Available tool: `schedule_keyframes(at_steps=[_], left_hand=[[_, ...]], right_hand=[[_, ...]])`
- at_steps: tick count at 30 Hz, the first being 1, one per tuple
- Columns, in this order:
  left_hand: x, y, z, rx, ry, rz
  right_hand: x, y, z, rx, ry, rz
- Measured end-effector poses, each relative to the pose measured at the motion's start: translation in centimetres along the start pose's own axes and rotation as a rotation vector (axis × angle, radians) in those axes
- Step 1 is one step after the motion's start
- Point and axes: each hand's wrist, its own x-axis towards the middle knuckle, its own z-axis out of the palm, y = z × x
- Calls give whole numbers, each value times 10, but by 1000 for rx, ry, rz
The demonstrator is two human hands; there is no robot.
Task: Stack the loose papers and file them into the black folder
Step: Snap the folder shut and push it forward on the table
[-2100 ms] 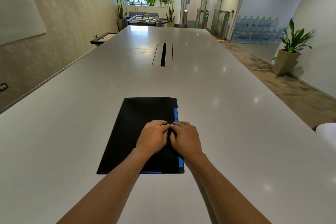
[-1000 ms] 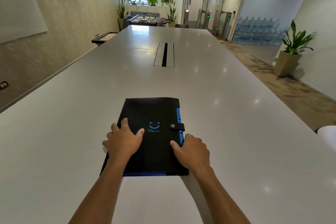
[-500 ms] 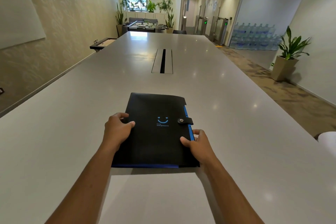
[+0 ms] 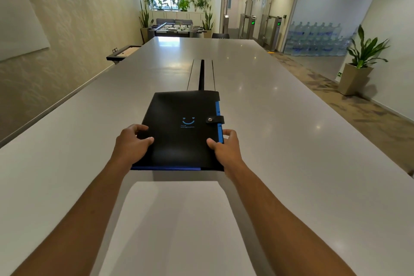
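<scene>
The black folder (image 4: 179,132) is closed, its snap strap fastened over the blue right edge, a blue smile logo on the cover. I hold it off the grey table (image 4: 291,141), far end tipped away from me. My left hand (image 4: 132,145) grips its left edge and my right hand (image 4: 226,148) grips its right edge near the blue tabs. No loose papers show; whatever is inside the folder is hidden.
A long cable slot (image 4: 201,74) runs down the table's middle just beyond the folder. A wall lies to the left, a carpeted aisle with a potted plant (image 4: 360,63) to the right. A foosball table (image 4: 177,29) stands past the far end.
My hands went from pressing the strap shut to the folder's two side edges. The folder then lifted off the table and moved away from me.
</scene>
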Motion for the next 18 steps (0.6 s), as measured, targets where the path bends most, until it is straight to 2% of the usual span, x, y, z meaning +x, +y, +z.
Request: schedule_keyframes(at_steps=[9,18], left_hand=[[92,-39,12,66,13,-2],[147,-70,23,207,-11,4]], right_hand=[[82,16,62,-198,58,-56],[129,30,98,-705,191,-222]])
